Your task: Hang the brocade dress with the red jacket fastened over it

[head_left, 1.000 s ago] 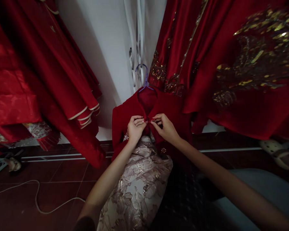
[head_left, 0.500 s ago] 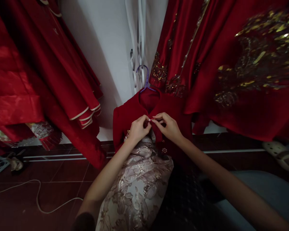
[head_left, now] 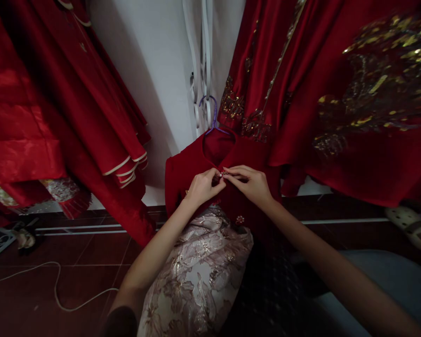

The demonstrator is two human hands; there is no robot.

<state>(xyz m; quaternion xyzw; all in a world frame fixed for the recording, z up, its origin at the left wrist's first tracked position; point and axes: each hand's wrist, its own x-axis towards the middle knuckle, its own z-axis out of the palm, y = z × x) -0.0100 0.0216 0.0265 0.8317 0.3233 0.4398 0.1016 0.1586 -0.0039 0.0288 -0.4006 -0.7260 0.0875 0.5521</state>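
A red jacket (head_left: 185, 171) hangs in front of me on a purple hanger (head_left: 214, 117). My left hand (head_left: 204, 189) pinches its front edge just below the neckline, thumb and forefinger pressed together. Opposite it, my right hand (head_left: 251, 185) pinches a small shiny button (head_left: 225, 173) on the other front edge. The fingertips of both hands nearly meet there, partly covering the button. Lower on the jacket front shows another jewelled button (head_left: 240, 219). Pale floral brocade fabric (head_left: 199, 267) with a metallic sheen spreads below the jacket, between my forearms.
Red garments (head_left: 101, 117) hang at left, and sequined red ones (head_left: 379, 89) at right. White curled metalwork (head_left: 205, 56) holds the hanger against the wall. A pale cable (head_left: 58, 285) lies on the dark tiled floor, with clog-like shoes (head_left: 407, 224) at right.
Both hands have shifted slightly right, still pinching at the jacket front. My right fingers are straighter. The pale gap between the front edges below my hands is now covered by red cloth.
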